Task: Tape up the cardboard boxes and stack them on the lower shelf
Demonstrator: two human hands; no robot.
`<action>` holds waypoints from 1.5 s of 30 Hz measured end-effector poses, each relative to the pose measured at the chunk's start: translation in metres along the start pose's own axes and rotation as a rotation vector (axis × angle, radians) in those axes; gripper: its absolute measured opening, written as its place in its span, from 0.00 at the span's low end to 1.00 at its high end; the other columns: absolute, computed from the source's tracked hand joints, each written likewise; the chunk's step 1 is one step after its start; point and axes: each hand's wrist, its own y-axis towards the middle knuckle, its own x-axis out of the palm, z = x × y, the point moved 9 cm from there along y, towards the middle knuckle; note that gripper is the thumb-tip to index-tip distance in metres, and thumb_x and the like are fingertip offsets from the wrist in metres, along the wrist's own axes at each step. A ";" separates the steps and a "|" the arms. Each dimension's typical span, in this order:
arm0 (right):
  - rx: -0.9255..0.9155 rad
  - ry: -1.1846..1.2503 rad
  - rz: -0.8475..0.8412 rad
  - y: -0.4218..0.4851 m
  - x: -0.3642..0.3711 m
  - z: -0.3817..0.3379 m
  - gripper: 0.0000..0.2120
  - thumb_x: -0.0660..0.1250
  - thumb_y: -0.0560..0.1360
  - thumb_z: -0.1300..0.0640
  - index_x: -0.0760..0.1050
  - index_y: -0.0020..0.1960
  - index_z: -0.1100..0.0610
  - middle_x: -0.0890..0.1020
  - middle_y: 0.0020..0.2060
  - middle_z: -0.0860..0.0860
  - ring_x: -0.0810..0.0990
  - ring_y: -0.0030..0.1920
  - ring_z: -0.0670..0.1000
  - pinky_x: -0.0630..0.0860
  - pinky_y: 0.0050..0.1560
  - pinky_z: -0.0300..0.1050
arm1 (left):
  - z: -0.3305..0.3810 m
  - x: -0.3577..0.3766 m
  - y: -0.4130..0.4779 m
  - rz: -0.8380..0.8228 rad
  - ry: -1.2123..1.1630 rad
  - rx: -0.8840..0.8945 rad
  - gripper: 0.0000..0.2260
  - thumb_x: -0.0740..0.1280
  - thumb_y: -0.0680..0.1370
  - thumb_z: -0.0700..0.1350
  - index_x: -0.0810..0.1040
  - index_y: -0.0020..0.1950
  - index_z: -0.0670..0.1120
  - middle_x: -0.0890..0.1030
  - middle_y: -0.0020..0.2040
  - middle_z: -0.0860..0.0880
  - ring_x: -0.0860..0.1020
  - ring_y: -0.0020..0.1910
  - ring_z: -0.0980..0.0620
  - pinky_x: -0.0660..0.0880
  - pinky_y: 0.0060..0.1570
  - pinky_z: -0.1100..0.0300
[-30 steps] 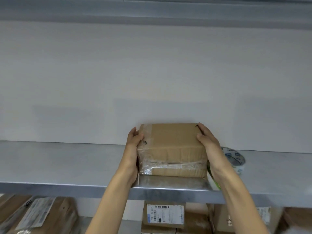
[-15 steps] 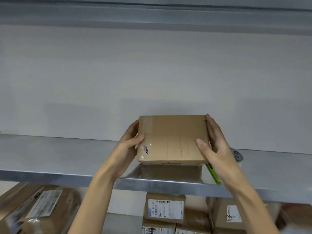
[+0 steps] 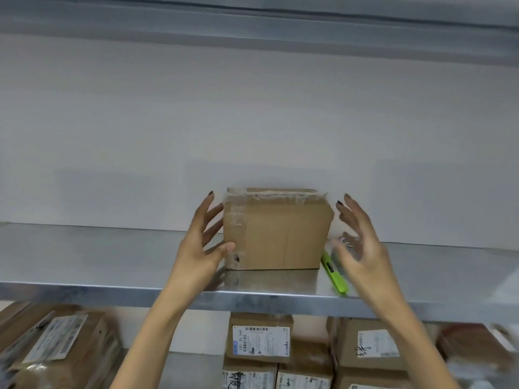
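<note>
The cardboard box (image 3: 276, 231) stands upright on the metal shelf (image 3: 84, 262), set back a little from the front edge and close to the white wall (image 3: 252, 122) behind it; clear tape, wrinkled and shiny, runs along its top edge and down its left corner; a faint seam runs down the middle of its front face, and a small dark mark sits near the lower left corner; the left hand (image 3: 202, 248) lies beside the box's left side with fingers straight and spread, the thumb tip touching the front face low down by that mark, no finger curled round the box; the right hand (image 3: 362, 248) is off the box, just to its right, fingers spread and loosely bent, holding nothing, its outline blurred; a bright green cutter (image 3: 334, 276) lies on the shelf between the box's right corner and the right hand, pointing toward the front edge; something pale shows behind the right hand's fingers, too blurred to name; beneath the metal shelf, on the lower shelf (image 3: 196, 372), labelled boxes are stacked: one with a barcode label (image 3: 259, 336) straight below the cardboard box, another (image 3: 370, 346) to its right with handwriting on its label, more under them, and a larger taped parcel (image 3: 56, 341) well off to the left; the underside of a higher shelf (image 3: 252, 26) crosses the top of the view
</note>
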 end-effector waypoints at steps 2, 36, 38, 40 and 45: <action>0.020 -0.073 0.055 0.000 -0.022 0.007 0.22 0.63 0.78 0.66 0.71 0.68 0.46 0.78 0.61 0.40 0.74 0.62 0.37 0.71 0.64 0.36 | 0.000 0.002 -0.001 0.024 0.015 0.015 0.37 0.71 0.74 0.32 0.63 0.69 0.67 0.74 0.57 0.74 0.73 0.59 0.72 0.73 0.46 0.77; -0.189 -0.348 -0.039 -0.030 -0.029 -0.064 0.10 0.67 0.76 0.63 0.81 0.52 0.50 0.81 0.44 0.45 0.80 0.30 0.43 0.73 0.39 0.33 | 0.085 0.003 -0.025 0.231 0.399 0.393 0.17 0.64 0.78 0.35 0.74 0.63 0.52 0.73 0.64 0.52 0.67 0.68 0.59 0.60 0.67 0.71; -0.193 -0.229 -0.041 -0.034 -0.018 -0.075 0.11 0.67 0.76 0.63 0.80 0.52 0.48 0.81 0.45 0.42 0.80 0.30 0.43 0.70 0.36 0.27 | 0.096 0.002 -0.031 0.268 0.396 0.428 0.14 0.66 0.78 0.35 0.77 0.59 0.51 0.76 0.59 0.52 0.71 0.64 0.57 0.64 0.64 0.70; -0.178 -0.126 -0.046 -0.036 -0.005 -0.082 0.12 0.67 0.76 0.62 0.80 0.53 0.47 0.82 0.47 0.40 0.79 0.29 0.44 0.68 0.35 0.25 | 0.108 0.006 -0.039 0.271 0.387 0.470 0.10 0.67 0.77 0.38 0.79 0.54 0.52 0.78 0.53 0.53 0.74 0.58 0.56 0.69 0.58 0.67; -0.179 0.042 -0.080 -0.039 0.028 -0.093 0.12 0.67 0.77 0.61 0.78 0.56 0.47 0.82 0.48 0.40 0.81 0.38 0.45 0.73 0.38 0.30 | 0.111 0.041 -0.048 0.011 0.233 0.361 0.09 0.69 0.75 0.51 0.83 0.53 0.50 0.79 0.50 0.55 0.79 0.49 0.53 0.76 0.48 0.59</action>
